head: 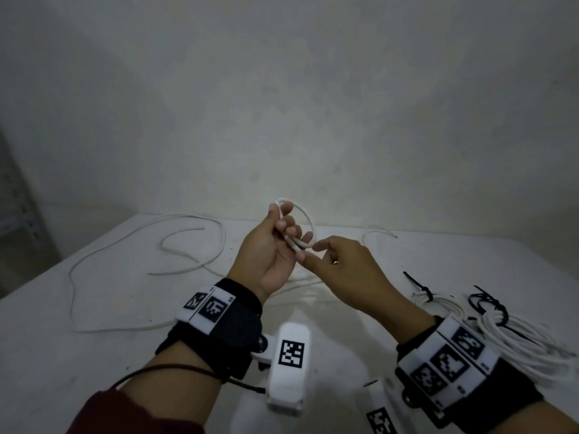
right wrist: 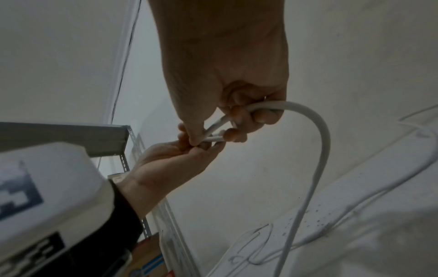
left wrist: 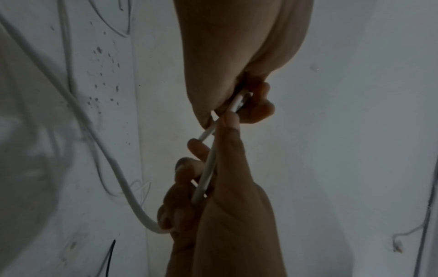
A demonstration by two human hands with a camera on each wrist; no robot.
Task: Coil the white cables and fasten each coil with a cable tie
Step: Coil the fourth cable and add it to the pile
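Above the white table (head: 44, 364), my left hand (head: 283, 236) is raised palm up, and its curled fingers grip a small loop of white cable (head: 308, 217). My right hand (head: 316, 250) meets it from the right and pinches the same cable at the base of the loop. In the left wrist view the cable (left wrist: 208, 168) runs between my left fingers (left wrist: 189, 166) up to the right hand (left wrist: 237, 78), and its tail drops away to the left. In the right wrist view the cable (right wrist: 318, 131) arcs out of my right hand (right wrist: 227, 114) and down to the table.
Loose white cable (head: 125, 242) sprawls over the left half of the table, with another end (head: 380, 230) at the back right. Two white coils (head: 526, 336) (head: 438, 300) fastened with black ties lie at the right. A metal shelf (head: 18, 211) stands at the far left.
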